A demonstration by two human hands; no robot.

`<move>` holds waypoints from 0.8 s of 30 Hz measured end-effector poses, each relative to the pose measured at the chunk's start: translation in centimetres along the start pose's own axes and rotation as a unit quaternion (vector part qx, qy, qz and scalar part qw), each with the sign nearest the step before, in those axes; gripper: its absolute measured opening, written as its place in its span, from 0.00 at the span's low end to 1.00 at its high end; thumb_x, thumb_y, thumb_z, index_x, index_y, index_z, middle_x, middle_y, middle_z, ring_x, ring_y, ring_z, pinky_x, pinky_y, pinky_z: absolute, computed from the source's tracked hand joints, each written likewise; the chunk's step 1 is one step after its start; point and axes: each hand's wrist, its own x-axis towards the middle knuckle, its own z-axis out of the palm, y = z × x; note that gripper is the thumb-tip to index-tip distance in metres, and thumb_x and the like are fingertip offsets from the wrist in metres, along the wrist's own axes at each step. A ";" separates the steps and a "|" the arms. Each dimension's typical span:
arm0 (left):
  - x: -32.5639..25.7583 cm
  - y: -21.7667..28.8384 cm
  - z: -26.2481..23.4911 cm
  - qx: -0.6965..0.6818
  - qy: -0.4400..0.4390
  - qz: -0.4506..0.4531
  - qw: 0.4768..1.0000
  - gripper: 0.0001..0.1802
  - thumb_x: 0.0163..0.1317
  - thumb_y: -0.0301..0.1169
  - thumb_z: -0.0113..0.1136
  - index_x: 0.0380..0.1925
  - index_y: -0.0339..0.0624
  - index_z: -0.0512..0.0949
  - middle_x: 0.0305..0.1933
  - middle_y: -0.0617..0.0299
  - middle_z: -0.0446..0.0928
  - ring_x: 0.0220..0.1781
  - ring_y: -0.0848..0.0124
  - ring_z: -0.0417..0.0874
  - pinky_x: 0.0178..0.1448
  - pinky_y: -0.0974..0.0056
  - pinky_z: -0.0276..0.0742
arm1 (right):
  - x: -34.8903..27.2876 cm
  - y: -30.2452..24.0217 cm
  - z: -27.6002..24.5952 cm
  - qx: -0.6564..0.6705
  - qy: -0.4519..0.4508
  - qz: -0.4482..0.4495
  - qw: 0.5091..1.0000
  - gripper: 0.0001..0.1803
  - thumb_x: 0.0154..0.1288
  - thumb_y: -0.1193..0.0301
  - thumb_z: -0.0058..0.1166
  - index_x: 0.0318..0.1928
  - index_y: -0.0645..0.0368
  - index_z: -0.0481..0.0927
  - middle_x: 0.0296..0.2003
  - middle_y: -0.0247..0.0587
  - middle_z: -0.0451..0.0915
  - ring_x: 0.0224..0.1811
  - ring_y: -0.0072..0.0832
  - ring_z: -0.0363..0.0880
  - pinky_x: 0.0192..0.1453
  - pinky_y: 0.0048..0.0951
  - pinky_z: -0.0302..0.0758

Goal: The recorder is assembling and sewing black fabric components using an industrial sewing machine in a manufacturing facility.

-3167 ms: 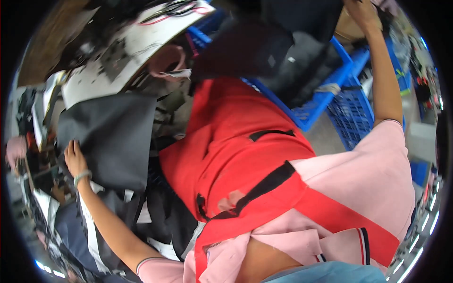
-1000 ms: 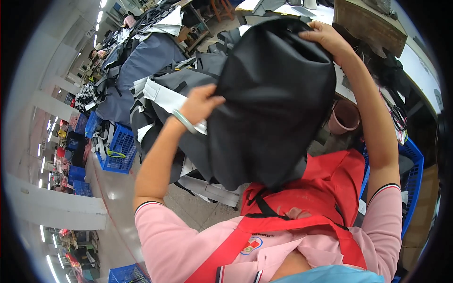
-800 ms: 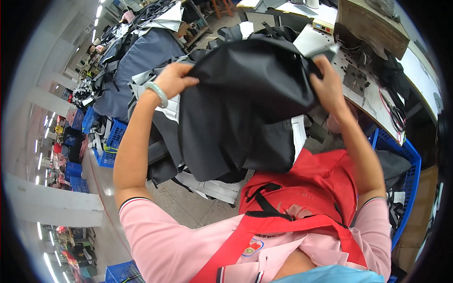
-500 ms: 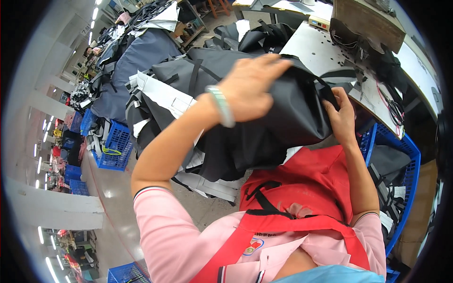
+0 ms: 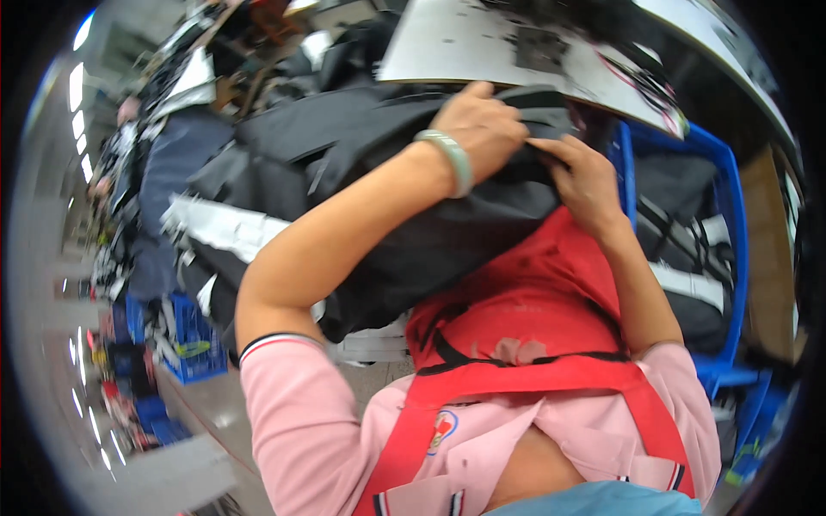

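A large black coated-fabric piece, shaped like a bag [image 5: 447, 245], lies across the front of my body over the pile. My left hand [image 5: 482, 129], with a pale green bangle [image 5: 456, 163] on its wrist, rests at the upper right of it, its fingers curled in on the black fabric. Close beside it my right hand [image 5: 587, 182] pinches the fabric's right end between thumb and fingers. The fingertips of both hands nearly meet. A white sheet [image 5: 225, 225] sticks out on the left of the pile. What lies under my left palm is hidden.
A white worktable [image 5: 482, 52] with dark scraps and cables stands just beyond my hands. Blue plastic crates stand at my right [image 5: 731, 249] and on the floor at left [image 5: 194, 348]. Grey-blue fabric [image 5: 176, 176] is heaped at the far left. A red apron [image 5: 516, 301] covers my front.
My left hand has moved right and closed on the black fabric beside my right hand. My right hand has shifted left, and the fabric's right end has folded in. The view has swung right.
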 end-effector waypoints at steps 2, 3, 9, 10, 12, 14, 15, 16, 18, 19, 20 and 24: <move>0.2 0.1 -0.2 -0.080 -0.004 0.006 0.997 0.03 0.52 0.28 0.61 0.27 0.47 0.83 0.28 0.63 0.79 0.34 0.65 0.80 0.46 0.63 0.69 | 0.0 0.7 -1.3 0.001 -0.020 -0.073 0.997 0.10 0.56 0.73 0.61 0.41 0.53 0.85 0.32 0.38 0.76 0.43 0.39 0.75 0.46 0.36 0.72; 0.8 0.5 -0.9 -0.092 0.002 0.026 0.995 0.03 0.52 0.28 0.61 0.27 0.47 0.83 0.28 0.63 0.79 0.34 0.65 0.80 0.46 0.63 0.69 | -0.4 1.5 -1.8 0.033 -0.022 -0.088 0.995 0.10 0.54 0.74 0.64 0.39 0.56 0.84 0.38 0.38 0.77 0.51 0.39 0.73 0.52 0.34 0.71; 3.7 0.3 -4.9 -0.421 -0.075 0.012 0.904 0.07 0.51 0.25 0.67 0.31 0.36 0.83 0.27 0.57 0.79 0.31 0.58 0.79 0.40 0.63 0.73 | -1.2 -0.1 -7.6 0.258 -0.095 0.003 0.962 0.07 0.63 0.72 0.60 0.39 0.63 0.79 0.36 0.37 0.78 0.40 0.25 0.75 0.46 0.28 0.72; 4.4 -0.2 -4.7 -0.481 -0.067 -0.021 0.874 0.07 0.54 0.25 0.67 0.33 0.33 0.82 0.26 0.58 0.81 0.30 0.67 0.81 0.37 0.66 0.75 | -0.6 -0.4 -8.5 0.265 -0.123 0.052 0.955 0.07 0.65 0.71 0.59 0.38 0.63 0.79 0.30 0.34 0.77 0.35 0.20 0.73 0.42 0.24 0.71; 6.8 -1.4 -5.1 -0.525 -0.109 -0.088 0.839 0.09 0.56 0.27 0.67 0.35 0.32 0.83 0.27 0.61 0.82 0.31 0.79 0.79 0.39 0.70 0.75 | 1.3 0.5 -9.0 0.286 -0.050 0.064 0.955 0.11 0.67 0.66 0.57 0.36 0.63 0.80 0.26 0.26 0.74 0.31 0.14 0.69 0.36 0.20 0.69; 8.6 -3.1 -4.1 -0.430 -0.092 -0.094 0.893 0.11 0.59 0.30 0.66 0.37 0.31 0.83 0.28 0.65 0.82 0.32 0.82 0.78 0.39 0.72 0.75 | 3.6 2.6 -8.7 0.311 -0.041 0.117 0.942 0.13 0.68 0.63 0.57 0.36 0.62 0.81 0.24 0.25 0.74 0.29 0.11 0.68 0.34 0.18 0.67; 9.3 -3.6 -3.2 -0.407 -0.073 -0.102 0.905 0.11 0.59 0.30 0.66 0.37 0.31 0.83 0.28 0.66 0.82 0.32 0.81 0.78 0.39 0.72 0.75 | 4.5 3.8 -8.4 0.325 -0.038 0.125 0.937 0.13 0.68 0.63 0.57 0.37 0.62 0.83 0.24 0.25 0.75 0.29 0.10 0.69 0.33 0.17 0.67; 9.9 -4.0 -2.3 -0.384 -0.053 -0.112 0.915 0.11 0.59 0.30 0.66 0.37 0.31 0.83 0.29 0.66 0.82 0.32 0.81 0.78 0.39 0.72 0.75 | 5.3 4.9 -8.1 0.339 -0.035 0.132 0.931 0.14 0.68 0.62 0.57 0.37 0.61 0.84 0.24 0.25 0.75 0.28 0.09 0.70 0.32 0.16 0.67; 10.2 -5.2 -1.2 -0.415 -0.062 -0.134 0.898 0.12 0.60 0.31 0.65 0.37 0.32 0.83 0.30 0.66 0.82 0.32 0.81 0.78 0.39 0.72 0.75 | 6.8 6.0 -7.5 0.317 -0.040 0.163 0.934 0.13 0.67 0.62 0.58 0.39 0.60 0.85 0.25 0.25 0.77 0.28 0.09 0.72 0.32 0.14 0.67; 10.3 -5.7 -0.5 -0.447 -0.072 -0.157 0.878 0.12 0.61 0.31 0.65 0.38 0.32 0.83 0.30 0.67 0.82 0.32 0.81 0.78 0.39 0.72 0.75 | 7.4 6.3 -7.3 0.332 -0.042 0.171 0.927 0.13 0.67 0.62 0.59 0.39 0.59 0.85 0.25 0.25 0.78 0.29 0.10 0.73 0.33 0.14 0.68; 10.4 -6.3 -0.1 -0.445 -0.073 -0.158 0.879 0.12 0.61 0.31 0.65 0.38 0.32 0.83 0.30 0.67 0.82 0.32 0.81 0.78 0.39 0.72 0.75 | 8.1 6.3 -6.9 0.349 -0.046 0.178 0.919 0.13 0.66 0.62 0.60 0.40 0.59 0.85 0.26 0.26 0.79 0.29 0.11 0.74 0.33 0.15 0.69; 11.4 -8.0 1.4 -0.538 -0.095 -0.232 0.805 0.13 0.63 0.33 0.64 0.42 0.34 0.83 0.33 0.67 0.82 0.34 0.81 0.79 0.41 0.74 0.74 | 10.5 7.6 -5.9 0.399 -0.039 0.182 0.898 0.14 0.64 0.62 0.62 0.40 0.61 0.85 0.28 0.28 0.80 0.30 0.14 0.76 0.35 0.18 0.72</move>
